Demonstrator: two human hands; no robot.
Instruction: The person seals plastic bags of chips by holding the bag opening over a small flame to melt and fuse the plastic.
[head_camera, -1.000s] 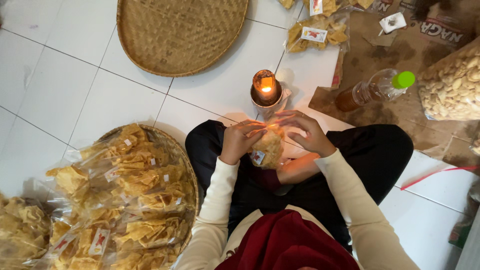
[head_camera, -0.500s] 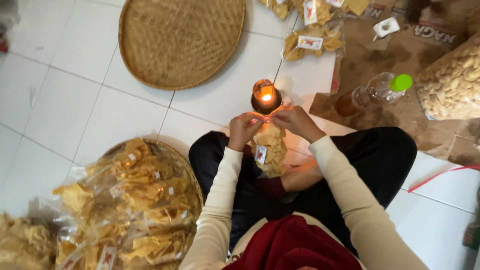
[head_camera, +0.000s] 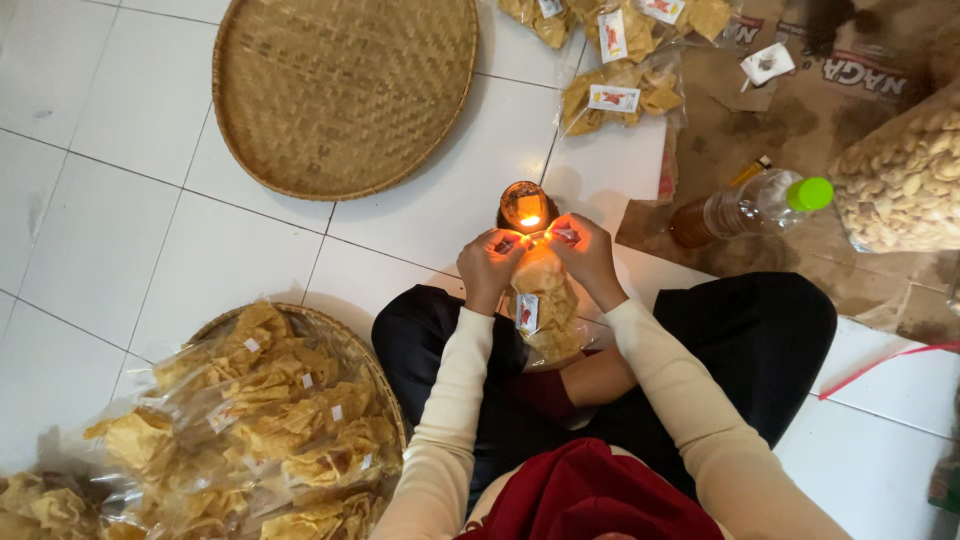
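Note:
A clear plastic bag of yellow chips (head_camera: 545, 305) with a small label hangs between both hands over my lap. My left hand (head_camera: 488, 268) pinches the bag's top edge on the left. Pinching the same edge on the right is my right hand (head_camera: 588, 258). The top edge is held right at the flame of a small lit oil lamp (head_camera: 525, 207) standing on the white tiled floor just beyond my hands. I sit cross-legged in black trousers with cream sleeves.
A round woven tray (head_camera: 375, 385) at lower left is piled with several sealed chip bags. An empty woven tray (head_camera: 345, 90) lies at the top. A bottle with a green cap (head_camera: 755, 205), brown cardboard (head_camera: 760, 130), a big bag of crackers (head_camera: 905, 180) and more chip bags (head_camera: 610, 100) lie at right.
Both hands have carried the chip bag forward from my lap, bringing its top edge up to the lamp's flame. The camera has shifted slightly.

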